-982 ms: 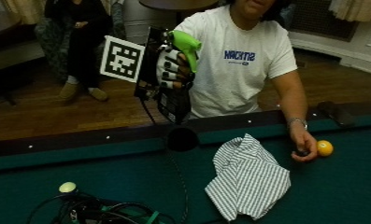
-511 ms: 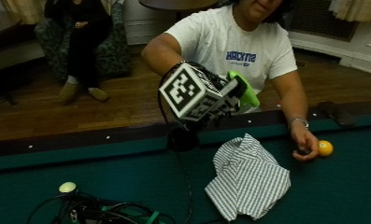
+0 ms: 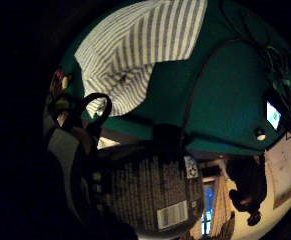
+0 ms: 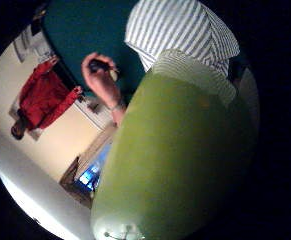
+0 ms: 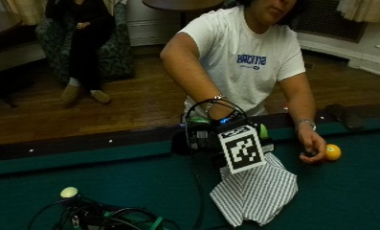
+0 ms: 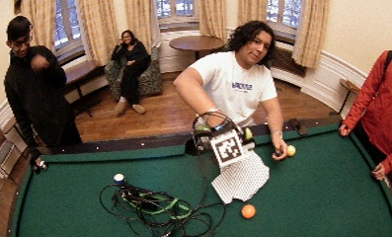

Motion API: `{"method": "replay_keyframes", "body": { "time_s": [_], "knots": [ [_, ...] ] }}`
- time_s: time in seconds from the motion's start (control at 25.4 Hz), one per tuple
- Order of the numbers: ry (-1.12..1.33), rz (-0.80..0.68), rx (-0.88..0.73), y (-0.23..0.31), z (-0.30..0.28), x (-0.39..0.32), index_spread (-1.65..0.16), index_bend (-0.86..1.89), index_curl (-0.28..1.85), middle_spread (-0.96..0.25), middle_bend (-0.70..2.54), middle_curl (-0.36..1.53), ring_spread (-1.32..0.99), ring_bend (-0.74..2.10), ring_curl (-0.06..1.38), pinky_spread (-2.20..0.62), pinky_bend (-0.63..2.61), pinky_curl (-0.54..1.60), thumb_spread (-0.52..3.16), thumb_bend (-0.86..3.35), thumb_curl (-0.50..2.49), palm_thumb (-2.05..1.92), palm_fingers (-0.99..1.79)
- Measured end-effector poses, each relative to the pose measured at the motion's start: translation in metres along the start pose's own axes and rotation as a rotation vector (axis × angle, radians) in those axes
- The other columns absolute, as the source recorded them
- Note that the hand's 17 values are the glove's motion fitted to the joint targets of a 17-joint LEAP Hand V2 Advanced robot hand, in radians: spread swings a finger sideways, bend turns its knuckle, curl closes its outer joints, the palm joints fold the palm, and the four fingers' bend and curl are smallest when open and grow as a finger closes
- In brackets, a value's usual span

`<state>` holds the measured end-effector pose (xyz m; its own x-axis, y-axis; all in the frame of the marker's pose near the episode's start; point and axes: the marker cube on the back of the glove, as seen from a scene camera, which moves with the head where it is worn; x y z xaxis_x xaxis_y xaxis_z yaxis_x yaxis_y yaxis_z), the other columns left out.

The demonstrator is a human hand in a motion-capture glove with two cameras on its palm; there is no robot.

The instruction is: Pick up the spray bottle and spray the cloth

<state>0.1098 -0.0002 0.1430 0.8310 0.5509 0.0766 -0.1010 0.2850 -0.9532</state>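
In the outside view my gloved right hand [image 5: 201, 138] grips the green spray bottle [image 5: 263, 130] and holds it low over the far end of the striped cloth [image 5: 256, 191]. The cloth lies crumpled on the green pool table [image 5: 113, 177]. Most of the bottle is hidden behind the hand. The thumb side palm view is filled by the bottle's green body [image 4: 180, 160], with the cloth [image 4: 185, 30] just beyond it. Its printed label with a barcode [image 3: 155, 195] shows in the little finger side palm view, above the cloth [image 3: 140, 50].
The bare left hand [image 5: 312, 148] rests on the felt beside a yellow ball [image 5: 333, 152]. A tangle of cables [image 5: 106, 218] and a white ball [image 5: 69, 192] lie front left. An orange ball [image 6: 248, 211] sits in front of the cloth. People stand around the table.
My hand has come down with the bottle from chest height to just above the cloth. The left hand and the cloth have stayed put.
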Motion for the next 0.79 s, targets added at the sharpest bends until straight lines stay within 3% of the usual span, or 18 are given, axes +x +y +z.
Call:
{"method": "replay_keyframes", "body": {
  "time_s": [0.31,0.79],
  "knots": [
    [0.087,0.113,-0.116,-0.03,0.031,0.005,-0.24,0.4,0.57,-0.15,0.72,0.57,-0.2,0.72,0.49,-0.29,0.45,0.4,0.39,-0.03,0.78,0.95,1.37],
    [0.114,0.156,-0.171,-0.041,0.042,0.016,-0.24,0.38,0.59,-0.15,0.72,0.56,-0.2,0.71,0.49,-0.29,0.44,0.4,0.4,-0.03,0.8,0.95,1.36]
  ]
}}
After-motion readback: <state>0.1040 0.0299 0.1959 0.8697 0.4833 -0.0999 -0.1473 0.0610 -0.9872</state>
